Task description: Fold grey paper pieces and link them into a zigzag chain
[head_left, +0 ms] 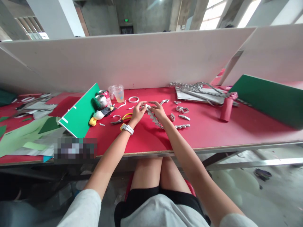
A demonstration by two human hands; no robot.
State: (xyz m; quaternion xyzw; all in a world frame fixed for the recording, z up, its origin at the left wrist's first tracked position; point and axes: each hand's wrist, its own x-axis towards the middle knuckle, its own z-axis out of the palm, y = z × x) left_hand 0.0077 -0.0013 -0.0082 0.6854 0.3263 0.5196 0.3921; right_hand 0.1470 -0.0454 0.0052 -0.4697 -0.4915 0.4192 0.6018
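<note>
Both hands meet over the red table at one end of a grey-white folded-paper zigzag chain point(153, 118). My left hand point(138, 113) pinches the chain's end from the left, a white watch on its wrist. From the other side, the fingers of my right hand point(159, 111) are closed on the same end; the fingertips partly hide the links there. The rest of the chain hangs down toward me and bends right, passing behind my right forearm to a tail point(182, 126) on the table. Loose folded paper links point(185, 110) and a flat folded strip point(184, 117) lie right of my hands.
Yellow-handled pliers point(126, 117), a white tape roll point(133, 99), a plush toy point(101, 113), cans point(101, 101) and plastic cups point(119, 94) stand or lie left. A green board point(81, 110) leans there. Right are braided grey chains point(196, 86) and a red bottle-shaped object point(226, 108).
</note>
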